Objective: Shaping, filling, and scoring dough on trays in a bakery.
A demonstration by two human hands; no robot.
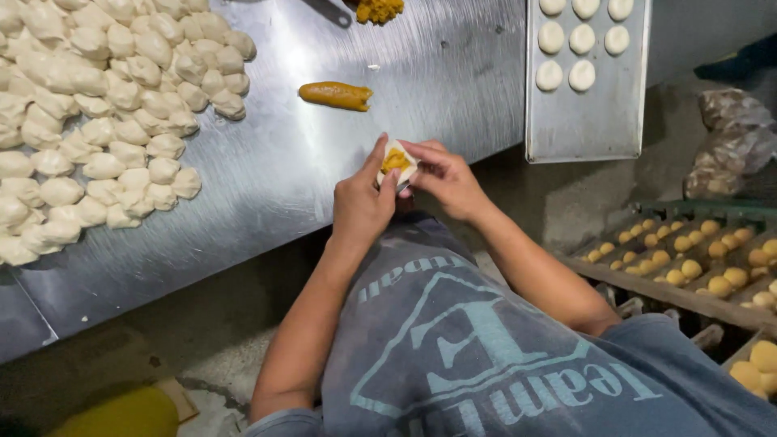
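My left hand [362,201] and my right hand [441,178] together hold a small flattened piece of white dough [397,163] with a lump of yellow filling on it, just at the near edge of the steel table [307,162]. Fingers of both hands pinch the dough's rim around the filling. A roll of yellow filling [336,95] lies on the table a short way beyond my hands. A large heap of white dough pieces [97,113] covers the table's left part.
A metal baking tray [587,113] at the upper right carries several round white dough balls [579,40]. More yellow filling [379,10] sits at the table's far edge. Racks of golden baked buns [696,259] stand low on the right. Plastic bags [732,137] lie beyond them.
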